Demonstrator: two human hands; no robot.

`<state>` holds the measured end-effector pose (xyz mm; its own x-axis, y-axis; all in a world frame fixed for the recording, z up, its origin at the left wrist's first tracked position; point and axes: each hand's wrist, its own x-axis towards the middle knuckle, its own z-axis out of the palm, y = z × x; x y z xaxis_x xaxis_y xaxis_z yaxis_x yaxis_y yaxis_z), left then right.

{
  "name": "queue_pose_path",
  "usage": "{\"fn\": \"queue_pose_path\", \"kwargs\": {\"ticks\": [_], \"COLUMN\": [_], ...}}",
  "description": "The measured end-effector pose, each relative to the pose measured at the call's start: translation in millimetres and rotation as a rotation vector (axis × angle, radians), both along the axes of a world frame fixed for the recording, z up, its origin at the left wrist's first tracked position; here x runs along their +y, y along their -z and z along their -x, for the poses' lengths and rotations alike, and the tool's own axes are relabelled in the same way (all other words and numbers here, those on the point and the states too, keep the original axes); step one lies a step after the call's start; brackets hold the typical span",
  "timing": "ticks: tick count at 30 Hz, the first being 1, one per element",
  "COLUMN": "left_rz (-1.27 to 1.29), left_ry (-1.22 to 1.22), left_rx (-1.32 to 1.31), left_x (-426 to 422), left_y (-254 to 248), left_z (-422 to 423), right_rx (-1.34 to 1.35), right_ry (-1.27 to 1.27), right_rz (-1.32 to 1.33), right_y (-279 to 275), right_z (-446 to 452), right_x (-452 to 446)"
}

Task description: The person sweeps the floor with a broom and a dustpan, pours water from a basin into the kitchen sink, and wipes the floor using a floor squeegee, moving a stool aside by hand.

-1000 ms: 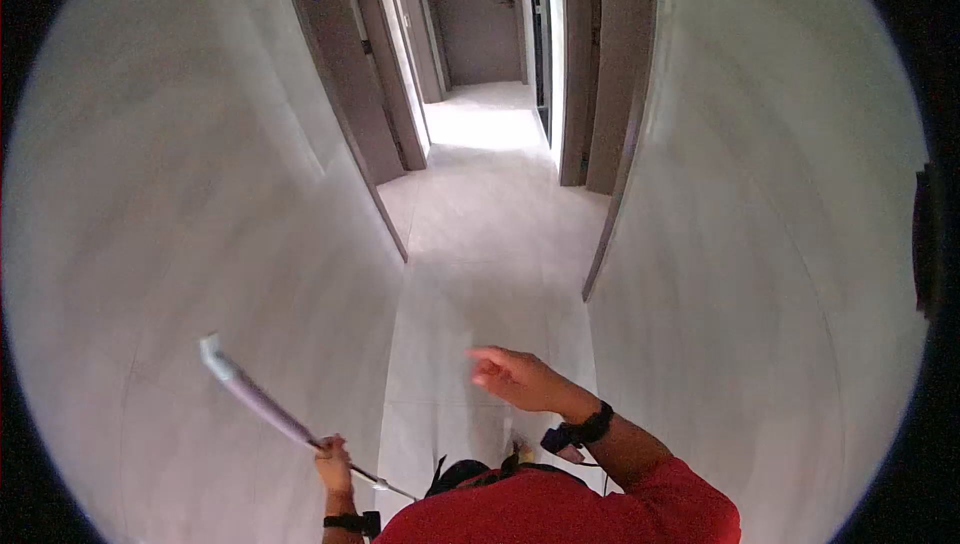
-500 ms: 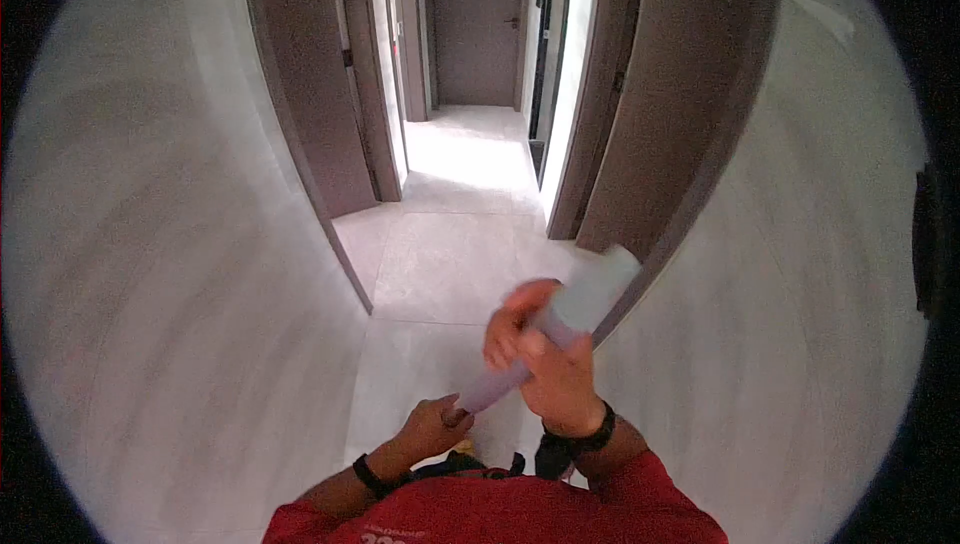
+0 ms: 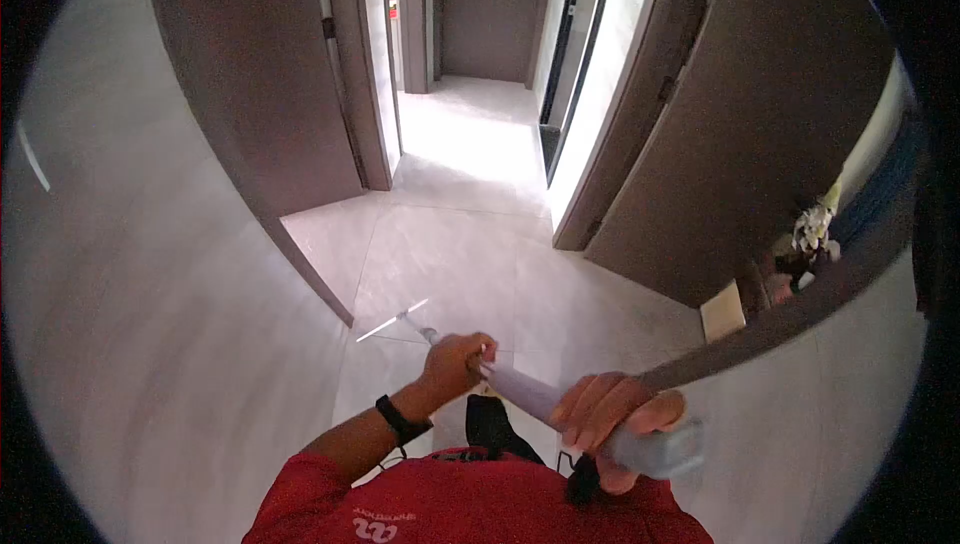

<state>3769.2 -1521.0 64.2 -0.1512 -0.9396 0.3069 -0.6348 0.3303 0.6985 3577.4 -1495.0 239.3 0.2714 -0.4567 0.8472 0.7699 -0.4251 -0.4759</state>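
Pale lilac pole handle [image 3: 523, 393]: my right hand [image 3: 610, 412] grips it at the grey end [image 3: 668, 450], my left hand [image 3: 457, 365] clasps it nearer the white crossbar [image 3: 384, 326].

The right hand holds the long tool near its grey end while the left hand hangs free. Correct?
The left hand isn't free: the head view shows it gripping the long tool too. The right hand does hold it near its grey end.

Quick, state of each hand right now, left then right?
Left hand: closed, holding the pole.
Right hand: closed, holding the same pole.
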Motion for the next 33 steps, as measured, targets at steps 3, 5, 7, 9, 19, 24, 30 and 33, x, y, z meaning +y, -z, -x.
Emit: {"fn": "queue_pose_path", "kwargs": {"ticks": [3,5,7,9,19,24,30,33], "left_rz": [0.092,0.179,0.254,0.237,0.023,-0.472,-0.854,-1.029], "left_ry": [-0.103,-0.073,-0.198,-0.343,-0.770,-1.021,-1.088,-0.948], "left_rx": [0.081,0.212,0.174,-0.120,-0.187,0.640,1.946,1.859], "left_x": [-84,-122,-159,-180,-272,-297,-406,-468], "left_y": [15,22,20,26,105,190,160,155], "left_z": [-11,-22,-26,-45,-172,-252,-293,-273], "right_rx": [0.016,0.039,0.340,0.404,0.704,0.711,0.788,0.841], "right_ry": [0.092,0.105,-0.080,-0.115,-0.500,-0.611,-0.629,-0.600], "right_rz": [-0.183,-0.295,-0.201,-0.076,0.030,0.121,-0.061,-0.251], "right_y": [6,8,3,5,76,62,61,58], "right_z": [-6,-11,-15,-27,-172,-237,-261,-243], "right_x": [-70,-106,-164,-210,-384,-463,-564,-609]}}
